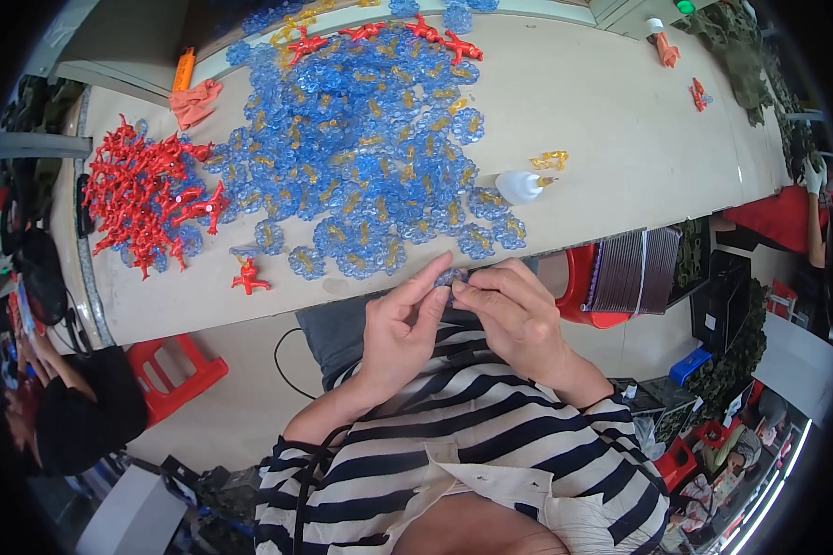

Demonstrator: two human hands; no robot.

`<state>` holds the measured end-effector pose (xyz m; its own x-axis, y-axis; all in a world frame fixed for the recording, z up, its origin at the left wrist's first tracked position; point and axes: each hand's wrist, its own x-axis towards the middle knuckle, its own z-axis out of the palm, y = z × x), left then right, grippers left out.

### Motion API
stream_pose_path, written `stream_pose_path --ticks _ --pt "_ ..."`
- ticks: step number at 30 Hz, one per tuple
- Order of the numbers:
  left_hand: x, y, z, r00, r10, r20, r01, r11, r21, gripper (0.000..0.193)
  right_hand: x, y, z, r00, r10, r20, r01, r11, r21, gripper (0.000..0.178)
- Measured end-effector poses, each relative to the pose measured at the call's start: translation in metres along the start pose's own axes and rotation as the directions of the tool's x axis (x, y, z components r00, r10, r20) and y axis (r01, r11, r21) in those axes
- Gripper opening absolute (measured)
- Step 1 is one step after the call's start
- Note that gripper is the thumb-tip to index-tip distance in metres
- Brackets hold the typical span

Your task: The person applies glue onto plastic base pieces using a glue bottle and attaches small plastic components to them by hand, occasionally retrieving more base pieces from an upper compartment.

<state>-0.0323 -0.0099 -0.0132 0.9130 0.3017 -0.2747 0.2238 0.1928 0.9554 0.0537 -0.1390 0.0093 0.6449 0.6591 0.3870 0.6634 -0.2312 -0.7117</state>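
Note:
Just off the table's front edge, both my hands meet at a small translucent bluish piece (451,277). My left hand (401,324) pinches it between thumb and fingers, and my right hand (514,319) grips it from the other side. Most of the piece is covered by the fingertips, so its full shape is hidden. In front of my hands spreads a large heap of clear blue flower-shaped plastic pieces (333,129), many with a yellow part in the centre. A single red figure (249,277) lies near the edge at the left.
A pile of red figures (143,194) covers the table's left end. A white squeeze bottle (520,187) lies right of the blue heap, beside yellow parts (550,160). An orange cloth (194,104) lies at the back left. Red stools (171,375) stand below. Other people are nearby.

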Motion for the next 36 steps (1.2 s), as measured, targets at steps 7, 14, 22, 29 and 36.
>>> stream_pose_path --ticks 7,14,22,29,36 --pt "0.003 0.006 -0.002 0.982 -0.173 0.073 0.187 0.914 -0.359 0.028 0.004 0.002 -0.009 1.0 0.001 -0.009 -0.001 1.0 -0.006 0.028" --pt "0.004 0.004 -0.004 0.995 -0.077 0.059 0.089 0.962 -0.259 0.027 0.001 0.001 -0.007 0.998 -0.058 0.021 0.059 0.997 -0.049 0.029" --pt "0.004 0.006 -0.006 0.996 -0.084 0.029 0.088 0.968 -0.236 0.026 0.004 -0.003 -0.005 0.999 -0.03 0.029 0.031 0.999 -0.039 0.027" --pt "0.003 0.005 -0.008 0.995 -0.094 0.01 0.094 0.972 -0.215 0.027 0.005 -0.001 -0.001 0.999 -0.028 0.027 0.029 0.999 -0.034 0.025" --pt "0.003 0.009 -0.012 0.993 -0.108 0.036 0.114 0.959 -0.261 0.029 0.009 -0.004 -0.003 0.999 -0.003 0.043 0.004 1.0 -0.012 0.025"
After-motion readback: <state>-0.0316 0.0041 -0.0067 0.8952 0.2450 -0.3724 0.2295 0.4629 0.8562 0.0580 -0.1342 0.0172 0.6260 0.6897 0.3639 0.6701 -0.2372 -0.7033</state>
